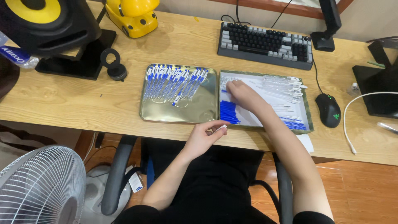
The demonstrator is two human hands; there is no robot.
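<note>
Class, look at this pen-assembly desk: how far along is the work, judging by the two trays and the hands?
Done: a row of assembled blue-and-clear pens lies in the gold metal tray. In hand: the left hand pinches a small white part, while the right hand reaches into the parts box. Left: clear barrels and blue refills remain in that box, so a good share is unfinished.

Gold tray [166, 114] holds blue-and-white pens [174, 83]; white box [253, 118] holds blue caps [228, 112] and clear barrels [282, 87]; tan wood-grain surface [62, 99].
</note>
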